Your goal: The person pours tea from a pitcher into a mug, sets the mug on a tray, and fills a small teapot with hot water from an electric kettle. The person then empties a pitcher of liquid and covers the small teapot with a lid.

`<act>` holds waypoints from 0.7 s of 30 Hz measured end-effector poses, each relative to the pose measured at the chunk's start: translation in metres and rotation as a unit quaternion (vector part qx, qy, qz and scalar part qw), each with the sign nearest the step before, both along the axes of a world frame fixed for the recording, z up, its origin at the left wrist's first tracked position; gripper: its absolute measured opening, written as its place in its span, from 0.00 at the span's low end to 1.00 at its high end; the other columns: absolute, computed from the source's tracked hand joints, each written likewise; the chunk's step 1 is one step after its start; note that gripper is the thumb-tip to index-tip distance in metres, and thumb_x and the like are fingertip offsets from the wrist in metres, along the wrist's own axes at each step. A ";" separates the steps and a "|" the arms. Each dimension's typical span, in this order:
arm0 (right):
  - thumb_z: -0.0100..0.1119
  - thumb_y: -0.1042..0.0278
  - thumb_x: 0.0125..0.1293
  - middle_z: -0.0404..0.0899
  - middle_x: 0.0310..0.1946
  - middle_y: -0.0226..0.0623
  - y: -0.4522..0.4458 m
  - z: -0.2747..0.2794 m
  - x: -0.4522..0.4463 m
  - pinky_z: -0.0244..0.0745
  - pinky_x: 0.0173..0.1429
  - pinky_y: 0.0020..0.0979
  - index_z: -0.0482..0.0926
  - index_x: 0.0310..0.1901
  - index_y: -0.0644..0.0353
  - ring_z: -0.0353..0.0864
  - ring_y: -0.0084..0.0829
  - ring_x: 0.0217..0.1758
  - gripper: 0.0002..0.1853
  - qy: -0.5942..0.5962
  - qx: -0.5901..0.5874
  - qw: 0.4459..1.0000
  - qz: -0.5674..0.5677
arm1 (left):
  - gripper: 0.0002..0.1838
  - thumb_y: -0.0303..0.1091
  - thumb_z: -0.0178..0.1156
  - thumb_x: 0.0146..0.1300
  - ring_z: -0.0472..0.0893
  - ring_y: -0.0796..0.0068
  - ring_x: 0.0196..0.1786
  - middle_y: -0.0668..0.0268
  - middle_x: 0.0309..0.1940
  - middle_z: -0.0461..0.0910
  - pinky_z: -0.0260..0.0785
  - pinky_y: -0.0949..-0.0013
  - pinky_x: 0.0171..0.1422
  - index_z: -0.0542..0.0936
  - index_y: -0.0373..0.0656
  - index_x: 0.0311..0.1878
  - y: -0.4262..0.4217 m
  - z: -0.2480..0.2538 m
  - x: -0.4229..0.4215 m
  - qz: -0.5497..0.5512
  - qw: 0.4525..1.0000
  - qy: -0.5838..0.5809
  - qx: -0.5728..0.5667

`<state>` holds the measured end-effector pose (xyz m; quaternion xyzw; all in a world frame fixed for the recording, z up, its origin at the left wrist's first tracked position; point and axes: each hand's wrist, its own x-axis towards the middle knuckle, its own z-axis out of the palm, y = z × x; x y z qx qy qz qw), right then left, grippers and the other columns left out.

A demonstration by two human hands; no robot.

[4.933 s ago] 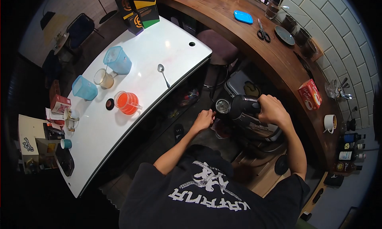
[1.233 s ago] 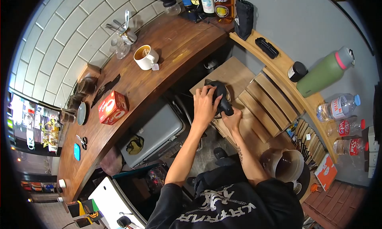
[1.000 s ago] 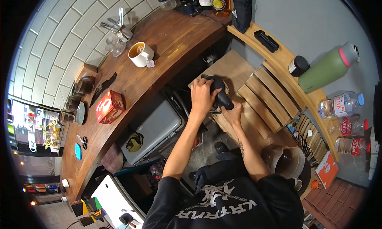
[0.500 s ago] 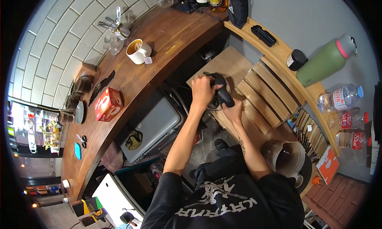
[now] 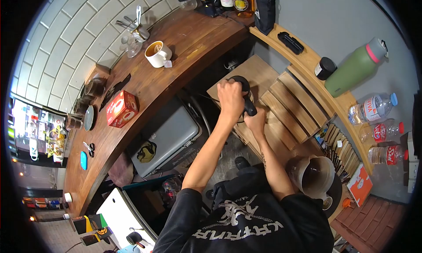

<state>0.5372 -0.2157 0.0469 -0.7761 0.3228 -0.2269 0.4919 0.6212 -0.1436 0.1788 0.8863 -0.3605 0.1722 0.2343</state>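
Two hands meet at the electric kettle [image 5: 246, 95], near the table [image 5: 257, 68] edge nearest the person. Right hand [image 5: 256, 120] grips the handle [image 5: 250, 106], which slants rightward from the lid [image 5: 241, 81]; left hand [image 5: 231, 98] curls against the lid, hold unclear.

We read "KATANA" in white on the black fabric T-shirt [image 5: 246, 229], "VIVA" on the clear, blue-capped plastic bottle [image 5: 372, 109] and "Doce" on the amber bottle [image 5: 243, 3]; print on the red rectangular box [image 5: 123, 109] is too blurred.
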 end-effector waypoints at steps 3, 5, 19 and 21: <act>0.65 0.70 0.44 0.77 0.18 0.51 0.000 -0.013 0.004 0.72 0.33 0.44 0.79 0.22 0.67 0.81 0.52 0.27 0.08 -0.027 -0.023 0.999 0.002 | 0.13 0.33 0.71 0.42 0.77 0.59 0.41 0.57 0.32 0.78 0.63 0.58 0.44 0.83 0.38 0.32 0.000 0.003 -0.020 0.026 0.996 -0.057 0.059; 0.68 0.67 0.44 0.79 0.19 0.52 0.004 -0.005 0.002 0.71 0.32 0.42 0.80 0.24 0.68 0.83 0.47 0.26 0.12 -0.041 -0.013 0.999 -0.003 | 0.13 0.33 0.66 0.47 0.75 0.62 0.43 0.61 0.34 0.76 0.62 0.60 0.44 0.81 0.38 0.37 0.001 -0.001 -0.031 0.037 0.993 -0.078 0.083; 0.65 0.60 0.52 0.80 0.25 0.50 0.034 -0.019 -0.024 0.70 0.35 0.40 0.79 0.28 0.70 0.81 0.38 0.31 0.17 -0.111 -0.046 0.992 0.044 | 0.32 0.42 0.61 0.54 0.72 0.67 0.43 0.62 0.50 0.72 0.63 0.66 0.44 0.72 0.33 0.60 0.021 -0.006 -0.096 0.070 0.989 -0.088 0.097; 0.65 0.60 0.53 0.80 0.25 0.50 0.038 -0.020 -0.028 0.70 0.36 0.40 0.78 0.29 0.70 0.81 0.39 0.32 0.17 -0.112 -0.051 0.991 0.049 | 0.30 0.41 0.61 0.54 0.72 0.67 0.42 0.62 0.51 0.72 0.64 0.66 0.43 0.73 0.34 0.59 0.026 -0.006 -0.100 0.059 0.989 -0.069 0.115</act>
